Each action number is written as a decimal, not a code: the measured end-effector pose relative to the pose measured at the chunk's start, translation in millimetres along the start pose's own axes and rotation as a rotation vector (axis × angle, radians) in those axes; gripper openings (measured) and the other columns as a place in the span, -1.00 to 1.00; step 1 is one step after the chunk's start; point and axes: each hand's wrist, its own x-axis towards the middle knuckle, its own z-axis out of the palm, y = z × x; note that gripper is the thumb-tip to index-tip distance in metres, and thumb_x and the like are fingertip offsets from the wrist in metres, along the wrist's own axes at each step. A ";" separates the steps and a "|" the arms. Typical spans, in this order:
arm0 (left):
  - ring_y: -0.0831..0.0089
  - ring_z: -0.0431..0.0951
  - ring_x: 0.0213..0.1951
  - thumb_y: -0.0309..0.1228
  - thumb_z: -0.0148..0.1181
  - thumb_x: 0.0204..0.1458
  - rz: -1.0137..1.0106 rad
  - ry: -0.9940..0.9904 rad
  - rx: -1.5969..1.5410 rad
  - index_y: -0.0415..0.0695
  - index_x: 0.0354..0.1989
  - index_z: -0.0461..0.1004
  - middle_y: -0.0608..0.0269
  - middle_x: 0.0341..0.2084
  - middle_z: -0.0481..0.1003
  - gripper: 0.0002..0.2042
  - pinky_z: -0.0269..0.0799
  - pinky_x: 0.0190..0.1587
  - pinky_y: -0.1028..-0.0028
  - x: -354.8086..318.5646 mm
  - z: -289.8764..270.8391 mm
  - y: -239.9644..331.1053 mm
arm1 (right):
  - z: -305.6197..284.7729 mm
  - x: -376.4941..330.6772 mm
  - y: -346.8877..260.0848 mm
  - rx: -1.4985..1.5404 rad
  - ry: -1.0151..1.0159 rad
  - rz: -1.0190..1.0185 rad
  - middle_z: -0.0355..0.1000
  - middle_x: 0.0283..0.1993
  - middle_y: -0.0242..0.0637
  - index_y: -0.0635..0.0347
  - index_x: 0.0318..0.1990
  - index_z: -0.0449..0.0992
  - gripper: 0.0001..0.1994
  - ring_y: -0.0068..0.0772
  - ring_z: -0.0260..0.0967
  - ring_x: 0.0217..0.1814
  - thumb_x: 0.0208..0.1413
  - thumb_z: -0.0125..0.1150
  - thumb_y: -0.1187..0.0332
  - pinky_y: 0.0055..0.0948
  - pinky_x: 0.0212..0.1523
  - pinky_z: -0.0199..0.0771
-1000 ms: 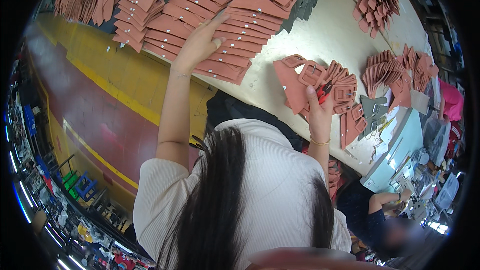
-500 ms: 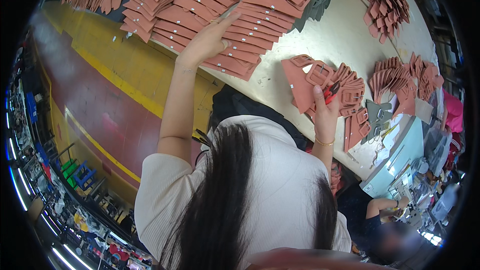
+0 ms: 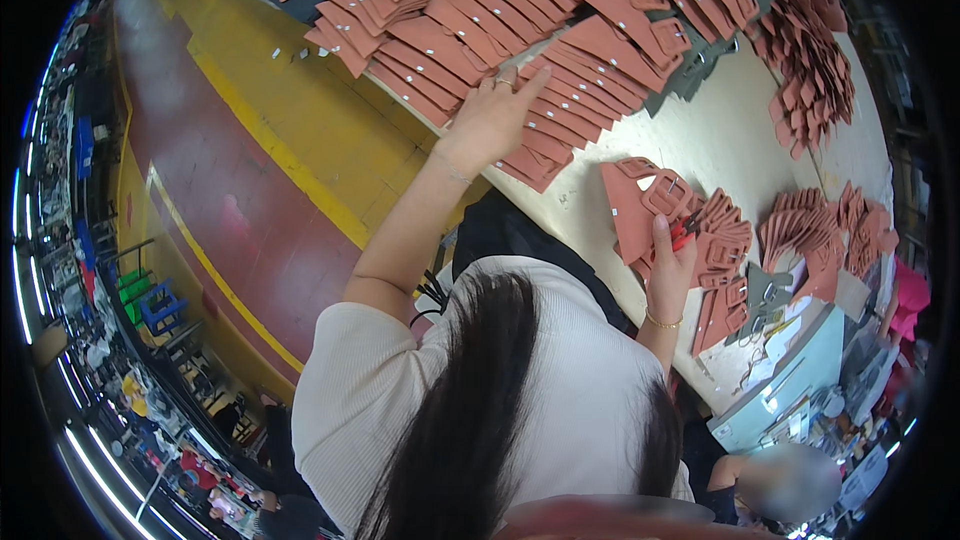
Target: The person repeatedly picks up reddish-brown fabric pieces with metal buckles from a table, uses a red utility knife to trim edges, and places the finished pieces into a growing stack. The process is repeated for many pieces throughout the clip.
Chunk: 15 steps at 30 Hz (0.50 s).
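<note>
My left hand lies with fingers stretched over a fanned row of reddish-brown leather-like pieces, each bearing a small white sticker. Its fingertips rest on or just above the row's near side. To the right, my right hand is closed around a small red-handled cutting tool; its tip is hard to make out. That hand is next to a piece with a covered square buckle. Behind it, several similar buckle straps lie heaped together.
The pale worktable carries more stacked brown pieces at the far right. Dark green buckle straps lie beneath some. A light blue board is at the right, near a co-worker. A yellow and red floor runs along the left.
The whole scene has shifted right and somewhat down in the view. My left hand has bent at the wrist and still lies over the row. My right hand keeps the red-handled tool.
</note>
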 end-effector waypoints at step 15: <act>-0.28 -0.57 0.39 0.09 0.40 -0.25 -0.265 0.003 -0.094 0.29 0.43 -0.09 -0.10 0.43 -0.48 0.03 -0.39 0.26 -0.37 -17.2 0.0 -30.5 | 19.3 14.0 -15.1 -0.304 0.016 -0.085 0.33 -0.28 -0.55 0.25 0.00 0.43 -0.72 -0.76 0.12 -0.36 0.25 0.16 0.27 -0.69 -0.38 0.14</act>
